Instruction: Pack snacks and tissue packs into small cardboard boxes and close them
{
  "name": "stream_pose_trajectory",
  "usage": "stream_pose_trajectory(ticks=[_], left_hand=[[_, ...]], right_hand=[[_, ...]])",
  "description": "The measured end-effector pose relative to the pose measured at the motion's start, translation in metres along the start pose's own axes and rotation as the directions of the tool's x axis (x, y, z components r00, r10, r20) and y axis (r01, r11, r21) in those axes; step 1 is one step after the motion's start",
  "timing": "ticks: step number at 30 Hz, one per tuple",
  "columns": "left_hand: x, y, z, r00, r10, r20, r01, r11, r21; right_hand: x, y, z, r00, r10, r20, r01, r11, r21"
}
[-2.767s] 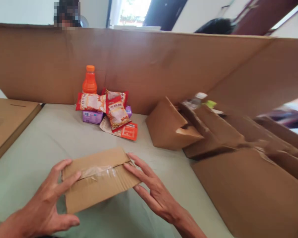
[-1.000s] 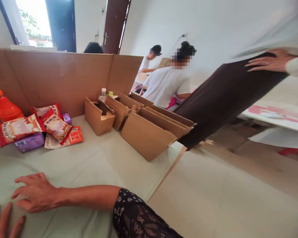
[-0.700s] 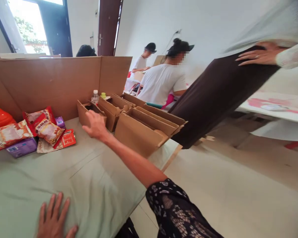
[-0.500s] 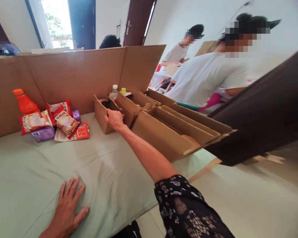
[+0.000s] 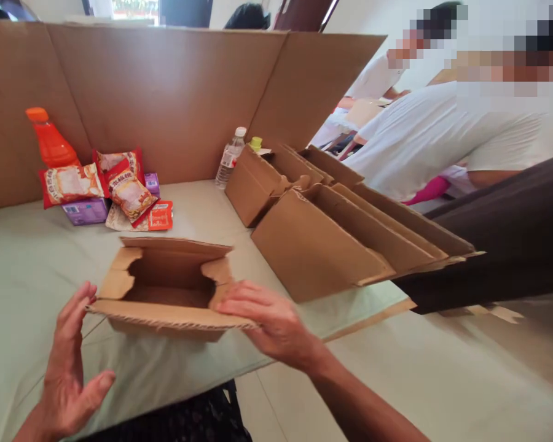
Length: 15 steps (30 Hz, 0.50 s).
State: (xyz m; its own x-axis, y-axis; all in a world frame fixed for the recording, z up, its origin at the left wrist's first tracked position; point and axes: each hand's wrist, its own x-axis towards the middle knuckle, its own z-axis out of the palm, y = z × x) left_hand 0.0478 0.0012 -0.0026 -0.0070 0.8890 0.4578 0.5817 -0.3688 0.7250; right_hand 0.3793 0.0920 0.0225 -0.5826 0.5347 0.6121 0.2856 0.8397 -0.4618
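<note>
A small open cardboard box [image 5: 166, 288] sits on the green-covered table [image 5: 23, 270] in front of me, its flaps spread and its inside empty. My right hand [image 5: 267, 322] grips the box's near right corner, fingers curled over the front flap. My left hand [image 5: 71, 362] hovers just left of the box, fingers spread and upright, holding nothing. Beyond the box lie red snack packets [image 5: 120, 184], a purple carton [image 5: 86, 210] and an orange drink bottle [image 5: 50, 140].
More open cardboard boxes [image 5: 322, 239] stand in a row at the right, with a clear water bottle [image 5: 230, 158] behind them. A tall cardboard screen [image 5: 166, 92] walls the table's back. People in white shirts sit at the far right; a dark-clothed person stands close by.
My right hand reached out to the row of boxes, took the nearest small one and brought it in front of me. My left hand lifted off the table beside it.
</note>
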Motion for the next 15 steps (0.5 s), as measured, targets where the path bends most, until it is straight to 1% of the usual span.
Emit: stream_pose_trajectory(ticks=[1, 2, 3, 4, 5, 6, 7, 8, 9, 11, 12, 13, 14, 15], left_hand=[[0.0, 0.009, 0.0, 0.996, 0.005, -0.088, -0.01, 0.999, -0.048], [-0.001, 0.015, -0.001, 0.981, 0.007, -0.193, -0.022, 0.997, -0.076], [-0.001, 0.019, -0.006, 0.957, 0.01, -0.29, -0.036, 0.996, -0.084], [-0.002, 0.02, -0.012, 0.938, 0.018, -0.345, -0.045, 0.996, -0.072], [-0.003, 0.02, -0.021, 0.937, 0.037, -0.347, -0.054, 0.998, -0.04], [-0.004, 0.018, -0.031, 0.95, 0.068, -0.304, -0.069, 0.998, 0.007], [-0.004, 0.015, -0.042, 0.968, 0.102, -0.229, -0.091, 0.994, 0.059], [-0.005, 0.012, -0.052, 0.983, 0.127, -0.135, -0.113, 0.988, 0.108], [-0.004, 0.008, -0.06, 0.989, 0.138, -0.042, -0.13, 0.98, 0.15], [-0.001, 0.002, -0.072, 0.984, 0.15, 0.092, -0.167, 0.964, 0.208], [0.003, 0.001, -0.075, 0.977, 0.16, 0.144, -0.189, 0.956, 0.222], [0.008, 0.0, -0.076, 0.964, 0.182, 0.196, -0.225, 0.947, 0.228], [0.014, 0.0, -0.077, 0.944, 0.213, 0.252, -0.272, 0.934, 0.232], [0.02, 0.001, -0.077, 0.919, 0.245, 0.309, -0.323, 0.917, 0.235]], right_hand=[[0.007, -0.004, 0.014, 0.998, -0.049, 0.025, 0.048, 0.998, 0.043], [0.016, -0.007, 0.026, 0.995, -0.083, 0.063, 0.078, 0.994, 0.079], [0.025, -0.009, 0.033, 0.987, -0.104, 0.125, 0.092, 0.99, 0.104], [0.034, -0.011, 0.036, 0.97, -0.114, 0.215, 0.09, 0.989, 0.116], [0.043, -0.012, 0.034, 0.939, -0.12, 0.323, 0.084, 0.989, 0.122], [0.053, -0.013, 0.029, 0.895, -0.127, 0.429, 0.077, 0.988, 0.134], [0.063, -0.014, 0.021, 0.845, -0.143, 0.516, 0.067, 0.984, 0.163], [0.073, -0.014, 0.012, 0.803, -0.163, 0.574, 0.05, 0.977, 0.208], [0.084, -0.015, 0.003, 0.779, -0.178, 0.601, 0.025, 0.967, 0.254], [0.106, -0.016, -0.003, 0.768, -0.192, 0.612, -0.014, 0.949, 0.315], [0.117, -0.017, 0.001, 0.754, -0.209, 0.623, -0.007, 0.946, 0.325], [0.127, -0.018, 0.01, 0.721, -0.238, 0.651, 0.022, 0.946, 0.322], [0.137, -0.02, 0.023, 0.663, -0.271, 0.697, 0.065, 0.95, 0.307], [0.145, -0.021, 0.037, 0.579, -0.294, 0.76, 0.119, 0.953, 0.278]])
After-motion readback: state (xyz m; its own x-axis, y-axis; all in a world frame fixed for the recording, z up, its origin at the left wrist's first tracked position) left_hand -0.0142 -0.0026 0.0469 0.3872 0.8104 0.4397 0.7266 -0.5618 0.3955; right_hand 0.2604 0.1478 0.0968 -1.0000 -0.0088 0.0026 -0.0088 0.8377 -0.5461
